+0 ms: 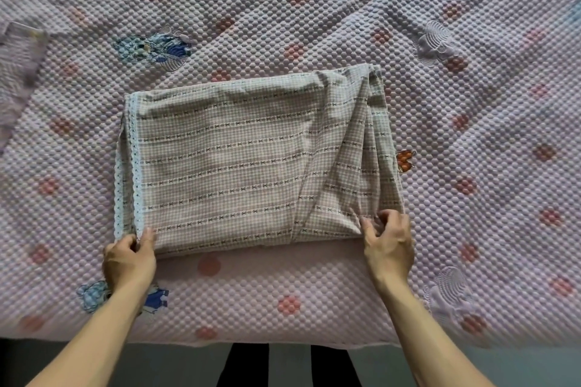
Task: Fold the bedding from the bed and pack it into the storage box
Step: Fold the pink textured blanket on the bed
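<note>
A folded checked sheet (pixel 239 160), beige-pink with striped rows and a pale blue lace edge on its left side, lies flat in the middle of the bed. My left hand (pixel 129 261) pinches its near left corner at the lace trim. My right hand (pixel 388 242) pinches the near right corner, where several layers bunch into diagonal folds. No storage box is in view.
The sheet lies on a lilac quilted bed cover (pixel 471 135) with pink dots and cartoon prints, which fills most of the view. The bed's near edge (pixel 283 343) runs along the bottom, with grey floor and my dark trouser legs (pixel 248 364) below it.
</note>
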